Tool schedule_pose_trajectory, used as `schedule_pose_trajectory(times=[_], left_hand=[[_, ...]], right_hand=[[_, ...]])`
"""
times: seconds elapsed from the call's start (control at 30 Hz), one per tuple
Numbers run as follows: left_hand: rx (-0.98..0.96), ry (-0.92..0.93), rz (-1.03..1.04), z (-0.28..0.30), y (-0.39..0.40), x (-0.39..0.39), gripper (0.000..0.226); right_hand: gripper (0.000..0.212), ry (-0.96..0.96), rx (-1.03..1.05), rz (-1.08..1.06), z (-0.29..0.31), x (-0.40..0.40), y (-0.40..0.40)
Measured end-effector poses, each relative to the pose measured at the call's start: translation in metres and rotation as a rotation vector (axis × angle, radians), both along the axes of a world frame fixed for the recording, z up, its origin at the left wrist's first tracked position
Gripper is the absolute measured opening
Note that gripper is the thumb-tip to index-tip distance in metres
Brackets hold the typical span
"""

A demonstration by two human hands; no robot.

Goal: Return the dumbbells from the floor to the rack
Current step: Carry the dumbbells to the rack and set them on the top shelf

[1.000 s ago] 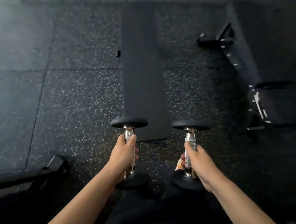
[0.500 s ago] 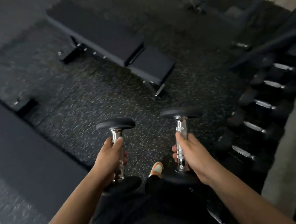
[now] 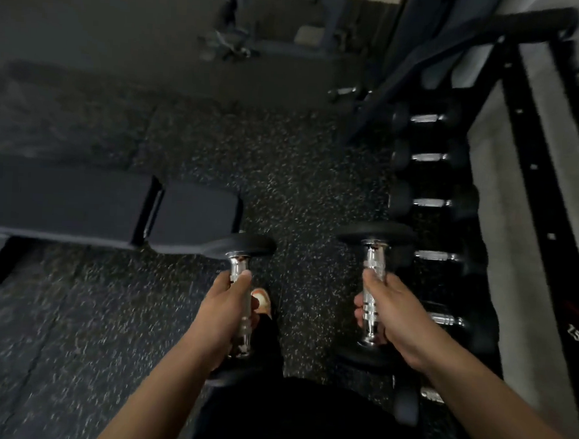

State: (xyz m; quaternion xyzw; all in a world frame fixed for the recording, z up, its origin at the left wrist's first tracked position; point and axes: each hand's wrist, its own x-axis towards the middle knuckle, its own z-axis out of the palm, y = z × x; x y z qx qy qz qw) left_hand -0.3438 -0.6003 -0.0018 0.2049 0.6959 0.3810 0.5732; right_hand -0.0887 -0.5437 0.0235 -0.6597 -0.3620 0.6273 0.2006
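Observation:
I hold two small dumbbells with black heads and chrome handles, both off the floor. My left hand (image 3: 224, 316) is shut on the left dumbbell (image 3: 239, 247), low in the middle of the view. My right hand (image 3: 390, 315) is shut on the right dumbbell (image 3: 376, 235), which hangs just left of the dumbbell rack (image 3: 526, 158). The rack runs along the right side, with several black dumbbells (image 3: 427, 157) lying in a row on its lower tier.
A black padded bench (image 3: 108, 203) stands on the speckled rubber floor (image 3: 284, 172) at left. More gym equipment (image 3: 233, 45) sits at the far end. My foot in a light shoe (image 3: 262, 298) shows between the dumbbells. A pale wall lies behind the rack.
The view has swung right: the bench has slid to the left and the rack has come closer on the right. Both hands still grip their dumbbells.

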Motion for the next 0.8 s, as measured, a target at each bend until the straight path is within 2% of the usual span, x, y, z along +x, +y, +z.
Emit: schedule_pose_trajectory(times=[0.1, 0.27, 0.4, 0.6, 0.8], left_hand=[[-0.007, 0.031, -0.111, 0.001, 0.069, -0.017, 0.044], [-0.022, 0.024, -0.221, 0.007, 0.174, -0.026, 0.026], [-0.005, -0.01, -0.357, 0.009, 0.259, -0.013, 0.022], [-0.039, 0.005, -0.51, -0.004, 0.393, 0.04, 0.018], [-0.064, 0.016, -0.599, 0.014, 0.505, 0.127, 0.015]], right_hand=[[0.031, 0.017, 0.032, -0.169, 0.002, -0.007, 0.046], [0.029, 0.045, 0.036, -0.32, 0.009, -0.005, 0.109], [0.035, 0.098, 0.019, -0.408, 0.011, 0.008, 0.159], [0.033, 0.15, 0.017, -0.567, -0.004, 0.049, 0.256], [0.034, 0.142, 0.003, -0.709, 0.001, 0.111, 0.351]])
